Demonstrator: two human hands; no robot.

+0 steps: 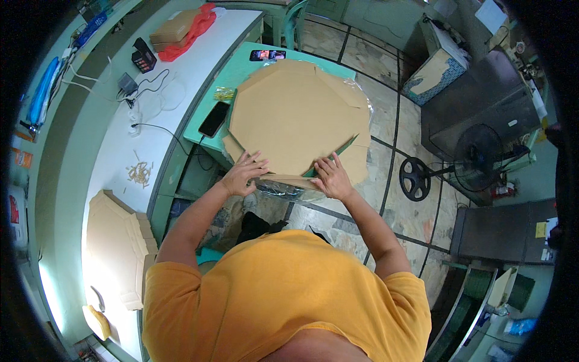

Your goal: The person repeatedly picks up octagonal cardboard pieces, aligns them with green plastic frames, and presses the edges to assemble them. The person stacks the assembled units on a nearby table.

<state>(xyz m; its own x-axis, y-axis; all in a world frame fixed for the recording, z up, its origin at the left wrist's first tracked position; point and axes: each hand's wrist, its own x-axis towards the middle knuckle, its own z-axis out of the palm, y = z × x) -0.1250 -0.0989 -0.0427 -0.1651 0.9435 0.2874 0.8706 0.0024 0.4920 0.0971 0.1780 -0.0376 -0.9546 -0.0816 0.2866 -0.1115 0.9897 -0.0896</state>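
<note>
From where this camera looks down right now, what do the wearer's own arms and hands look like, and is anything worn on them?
The left hand and right hand wear no gloves. The forearms are bare, with no watch visible; rings are too small to tell. Short sleeves belong to an orange-yellow T-shirt.

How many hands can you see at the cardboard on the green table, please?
2: the left hand at the near-left edge of the cardboard, and the right hand at its near-right edge. I see no others.
</note>
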